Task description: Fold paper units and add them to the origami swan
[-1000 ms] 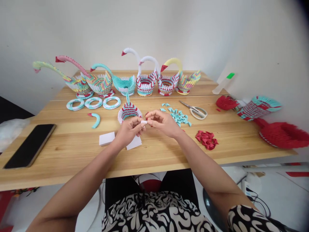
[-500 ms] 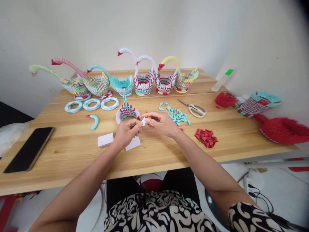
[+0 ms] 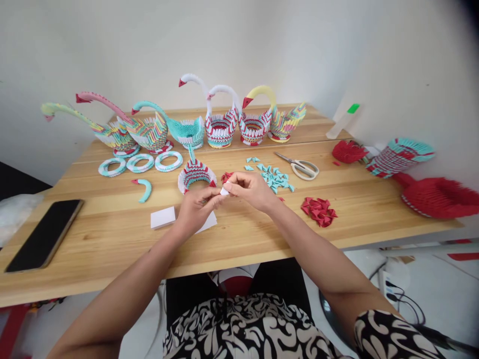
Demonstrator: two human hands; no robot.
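Note:
Between my two hands is a small folded white paper piece (image 3: 224,191), pinched from both sides above the table. My left hand (image 3: 198,204) grips its left end with thumb and fingertips. From the other side my right hand (image 3: 249,189) pinches it, partly covering it. Just behind my left hand stands a red, white and turquoise paper basket (image 3: 196,172). Some white paper sheets (image 3: 208,223) lie partly hidden under my left hand, and a stack of white paper (image 3: 162,218) is to their left. Small red folded pieces (image 3: 226,177) show behind my right fingers.
Turquoise folded pieces (image 3: 276,179), scissors (image 3: 304,168) and a red pile (image 3: 319,212) lie to the right. Several paper swans (image 3: 221,127) line the back. Paper rings (image 3: 168,161), a curved turquoise neck (image 3: 144,191) and a phone (image 3: 45,234) are left. Red paper swan (image 3: 441,197) at far right.
My right fingers have closed in over the white piece, and less of it shows. My left fingertips have shifted slightly right. Red pieces behind the hands are more visible.

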